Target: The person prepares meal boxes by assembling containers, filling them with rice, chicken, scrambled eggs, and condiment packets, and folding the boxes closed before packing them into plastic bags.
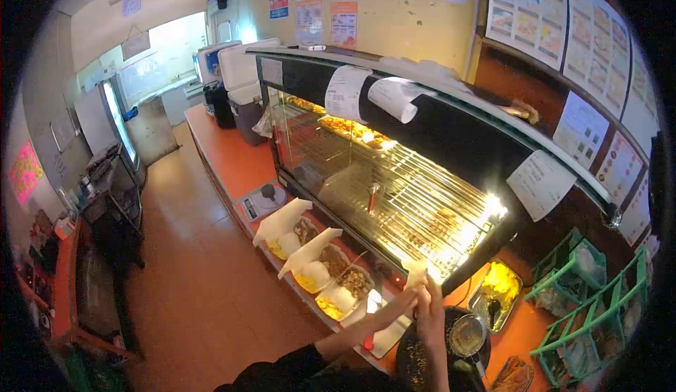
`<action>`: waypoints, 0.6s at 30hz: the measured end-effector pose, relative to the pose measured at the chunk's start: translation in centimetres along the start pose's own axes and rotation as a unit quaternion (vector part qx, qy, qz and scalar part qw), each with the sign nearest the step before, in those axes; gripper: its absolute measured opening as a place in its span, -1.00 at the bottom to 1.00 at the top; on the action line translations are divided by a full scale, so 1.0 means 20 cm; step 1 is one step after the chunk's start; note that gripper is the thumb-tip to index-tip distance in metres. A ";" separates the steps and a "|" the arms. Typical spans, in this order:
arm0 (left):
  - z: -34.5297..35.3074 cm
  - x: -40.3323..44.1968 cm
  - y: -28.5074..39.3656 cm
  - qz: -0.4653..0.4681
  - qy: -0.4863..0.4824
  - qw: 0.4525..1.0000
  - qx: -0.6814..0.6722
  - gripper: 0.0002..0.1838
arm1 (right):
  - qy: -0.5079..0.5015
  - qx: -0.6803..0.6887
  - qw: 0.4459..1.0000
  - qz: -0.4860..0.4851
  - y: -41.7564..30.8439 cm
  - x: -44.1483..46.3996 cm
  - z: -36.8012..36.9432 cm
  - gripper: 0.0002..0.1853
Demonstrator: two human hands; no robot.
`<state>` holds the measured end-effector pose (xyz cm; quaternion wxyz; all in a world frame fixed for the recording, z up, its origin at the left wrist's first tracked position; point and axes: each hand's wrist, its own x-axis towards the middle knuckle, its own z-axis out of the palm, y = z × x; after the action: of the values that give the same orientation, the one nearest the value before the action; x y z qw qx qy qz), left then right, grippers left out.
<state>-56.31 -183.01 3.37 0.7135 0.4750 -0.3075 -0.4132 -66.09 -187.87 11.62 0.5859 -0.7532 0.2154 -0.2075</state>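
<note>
My left hand (396,309) and my right hand (429,314) are close together in front of the lit display case (415,202), at its lower corner. Between the fingertips is a small pale piece (417,272), perhaps part of a box lid; its full shape is hard to make out. Just left of my hands sits an open food box (345,295) with rice, yellow food and chopped brown food. Two more filled boxes (313,274) (285,243) stand beyond it with their lids raised. Below my hands is a dark round pan (415,357), partly covered by my forearm.
A metal tray of yellow food (498,290) and a strainer (467,336) lie right of my hands. Green baskets (581,321) stand at the far right. A scale (264,200) and a lidded cooler (246,110) are farther along the orange counter (229,152).
</note>
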 end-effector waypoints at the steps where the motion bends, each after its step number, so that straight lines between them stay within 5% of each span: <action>1: -0.09 -0.02 0.09 -0.015 -0.076 0.997 0.021 -0.41 | 0.035 0.016 0.999 -0.017 -0.03 0.05 0.02 -0.45; 4: -0.37 -0.07 0.45 0.016 -0.209 0.976 0.059 -0.39 | 0.121 0.128 0.984 -0.030 -0.07 0.17 0.06 -0.46; 6: -0.54 -0.02 0.64 0.124 -0.071 0.985 0.096 -0.37 | 0.180 0.078 0.978 -0.066 -0.11 0.18 0.05 -0.39; 8: -0.62 0.16 0.67 0.249 0.258 0.857 0.369 -0.35 | 0.207 0.071 0.973 -0.077 -0.14 0.19 0.09 -0.36; 9: -0.68 0.26 0.60 0.250 0.253 0.859 0.367 -0.35 | 0.231 0.065 0.967 -0.092 -0.15 0.19 0.10 -0.33; 11: -0.76 0.43 0.55 0.320 0.308 0.724 0.527 -0.40 | 0.257 0.050 0.959 -0.107 -0.18 0.19 0.13 -0.31; 14: -0.69 0.45 0.55 0.392 0.269 0.782 0.403 -0.48 | 0.304 0.014 0.943 -0.138 -0.14 0.21 0.13 -0.30; 16: -0.72 0.48 0.51 0.340 0.286 0.799 0.404 -0.62 | 0.306 0.037 0.945 -0.111 -0.13 0.20 0.13 -0.31; 18: -0.70 0.48 0.56 0.403 0.337 0.727 0.443 -0.74 | 0.355 -0.078 0.922 -0.133 -0.11 0.22 0.12 -0.31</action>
<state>-36.94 -183.19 9.19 0.5783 0.6765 -0.3573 0.2832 -61.01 -187.96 13.47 0.3775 -0.6951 0.3223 -0.5201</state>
